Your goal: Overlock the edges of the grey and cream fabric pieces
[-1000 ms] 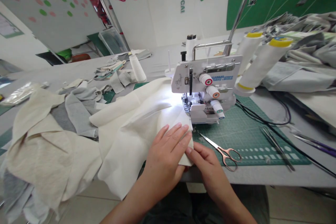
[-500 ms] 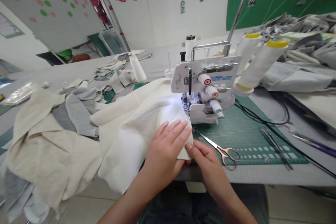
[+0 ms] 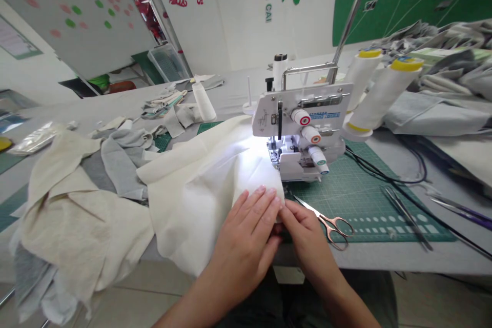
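Note:
A wide piece of cream fabric [image 3: 192, 189] runs up to the needle area of a white overlock sewing machine [image 3: 303, 128], whose lamp lights it. My left hand [image 3: 249, 230] lies flat on the fabric just in front of the machine, fingers stretched out side by side. Close beside it, my right hand [image 3: 303, 230] pinches the fabric's right edge between thumb and fingers. Its curled fingertips are partly hidden. Scissors with copper-coloured handles [image 3: 332, 226] rest right of that hand, on a green cutting mat [image 3: 369, 189].
Beige and grey fabric pieces [image 3: 84, 225] are heaped at the left, some hanging over the table edge. A white thread cone [image 3: 203, 101] stands behind; large thread cones [image 3: 380, 95] flank the machine. Tweezers [image 3: 407, 218], black cables [image 3: 384, 174] and grey cloth piles [image 3: 434, 107] occupy the right.
The fabric has advanced slightly towards the machine, so its near edge now ends at my fingers. My left thumb has come into view. The whole view has shifted a little.

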Demonstrator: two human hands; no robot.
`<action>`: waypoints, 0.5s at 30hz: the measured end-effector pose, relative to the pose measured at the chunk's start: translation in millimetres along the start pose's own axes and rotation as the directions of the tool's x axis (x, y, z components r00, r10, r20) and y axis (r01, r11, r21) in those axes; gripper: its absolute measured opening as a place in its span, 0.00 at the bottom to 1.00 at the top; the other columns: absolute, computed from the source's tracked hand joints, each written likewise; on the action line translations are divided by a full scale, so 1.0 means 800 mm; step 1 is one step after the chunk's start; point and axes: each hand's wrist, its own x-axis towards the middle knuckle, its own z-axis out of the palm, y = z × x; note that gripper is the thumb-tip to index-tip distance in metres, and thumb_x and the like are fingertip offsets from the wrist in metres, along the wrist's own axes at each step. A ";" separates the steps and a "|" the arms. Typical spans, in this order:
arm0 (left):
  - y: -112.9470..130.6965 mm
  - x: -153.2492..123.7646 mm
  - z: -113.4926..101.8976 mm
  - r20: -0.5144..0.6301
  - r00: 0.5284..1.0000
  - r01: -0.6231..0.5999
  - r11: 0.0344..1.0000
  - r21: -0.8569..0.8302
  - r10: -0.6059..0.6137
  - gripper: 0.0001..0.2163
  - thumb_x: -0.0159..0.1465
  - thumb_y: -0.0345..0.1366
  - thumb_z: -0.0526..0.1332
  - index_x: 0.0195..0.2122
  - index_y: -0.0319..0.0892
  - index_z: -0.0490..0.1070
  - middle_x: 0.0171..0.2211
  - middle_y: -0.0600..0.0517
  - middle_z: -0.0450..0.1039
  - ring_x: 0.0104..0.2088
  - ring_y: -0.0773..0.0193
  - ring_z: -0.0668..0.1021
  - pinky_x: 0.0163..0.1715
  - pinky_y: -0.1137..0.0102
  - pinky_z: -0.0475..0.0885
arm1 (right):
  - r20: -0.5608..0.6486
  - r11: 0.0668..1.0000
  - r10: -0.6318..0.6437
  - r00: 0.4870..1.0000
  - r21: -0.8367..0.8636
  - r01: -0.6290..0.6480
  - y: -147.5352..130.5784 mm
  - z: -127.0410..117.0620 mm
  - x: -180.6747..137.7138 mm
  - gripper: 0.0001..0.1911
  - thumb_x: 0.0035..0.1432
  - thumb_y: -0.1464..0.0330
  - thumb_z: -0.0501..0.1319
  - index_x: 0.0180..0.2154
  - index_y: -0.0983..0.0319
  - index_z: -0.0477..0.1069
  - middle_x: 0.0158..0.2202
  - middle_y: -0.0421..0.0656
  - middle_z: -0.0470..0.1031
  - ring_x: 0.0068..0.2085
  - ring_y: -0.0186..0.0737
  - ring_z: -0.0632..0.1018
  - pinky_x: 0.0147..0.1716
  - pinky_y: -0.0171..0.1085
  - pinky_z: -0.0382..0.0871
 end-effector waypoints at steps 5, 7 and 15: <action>-0.009 0.008 0.002 0.005 1.000 -0.002 1.000 0.002 0.002 0.24 0.68 0.31 0.56 0.65 0.37 0.58 0.66 0.47 0.60 0.68 0.58 0.59 0.69 0.55 0.53 | 0.002 0.999 -0.013 1.000 0.041 0.013 -0.002 0.004 0.003 0.18 0.62 0.54 0.60 0.33 0.62 0.77 0.24 0.37 0.72 0.28 0.36 0.72 0.29 0.32 0.66; -0.011 0.012 0.001 -0.002 1.000 -0.003 1.000 -0.001 0.003 0.23 0.68 0.31 0.56 0.64 0.37 0.59 0.66 0.48 0.61 0.67 0.59 0.60 0.69 0.56 0.52 | -0.005 0.998 -0.016 1.000 0.053 0.016 -0.003 0.004 0.004 0.17 0.61 0.54 0.61 0.34 0.61 0.78 0.24 0.37 0.73 0.29 0.35 0.72 0.30 0.32 0.68; -0.017 0.019 0.000 -0.018 1.000 -0.002 1.000 -0.003 0.002 0.22 0.68 0.33 0.57 0.64 0.38 0.60 0.65 0.47 0.63 0.66 0.57 0.62 0.68 0.55 0.53 | -0.026 0.996 -0.083 0.996 0.022 0.083 -0.001 -0.004 0.000 0.16 0.64 0.58 0.60 0.30 0.61 0.74 0.26 0.38 0.73 0.29 0.34 0.73 0.30 0.31 0.68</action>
